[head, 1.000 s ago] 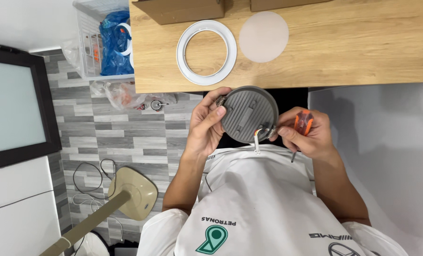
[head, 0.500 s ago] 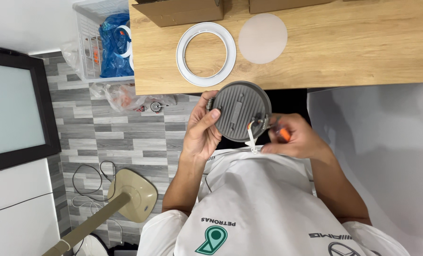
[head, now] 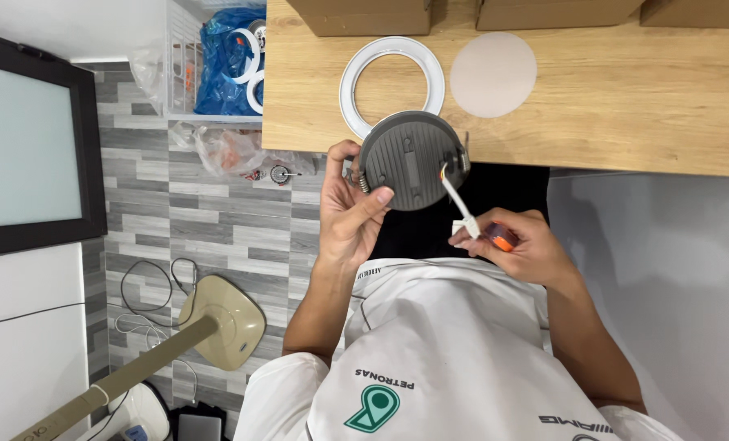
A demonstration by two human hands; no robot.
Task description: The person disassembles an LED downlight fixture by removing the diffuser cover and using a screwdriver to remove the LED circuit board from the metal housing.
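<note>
- Left hand grips the round grey lamp housing, held just off the wooden surface edge.
- Right hand pinches an orange-handled tool beside the housing's white cable.
- White ring and frosted disc lie on the surface.

We cannot see the front face of the grey disc; only its ribbed back shows. The orange-handled tool is mostly hidden inside the right hand, its tip undeterminable. The cardboard boxes along the frame's top are cut off by the edge. The blue bag, upper left, conceals its contents.
</note>
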